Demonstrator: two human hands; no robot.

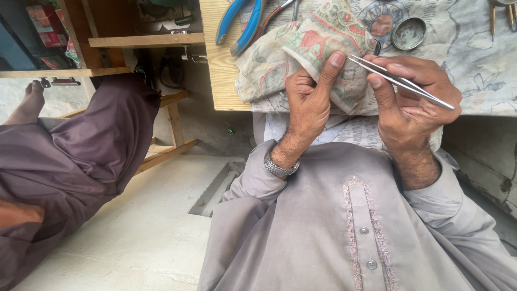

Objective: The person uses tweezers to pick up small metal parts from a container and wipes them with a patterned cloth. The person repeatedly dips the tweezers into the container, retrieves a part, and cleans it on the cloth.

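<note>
My left hand (309,99) grips a bunched patterned cloth (318,46), pale with red and green print, its thumb pressed up against the fabric. A metal watch sits on that wrist. My right hand (412,102) pinches slim metal tweezers (401,82). Their tips point left and touch the cloth right beside my left thumb. Both hands hover at the near edge of a wooden workbench (221,64), above my grey tunic.
Blue-handled pliers (239,24) and a second pair lie on the bench behind the cloth. A small round metal lid (409,33) rests on the printed paper covering the bench. Wooden shelves (145,40) stand at left; a raised knee in purple fabric (91,145) fills the left side.
</note>
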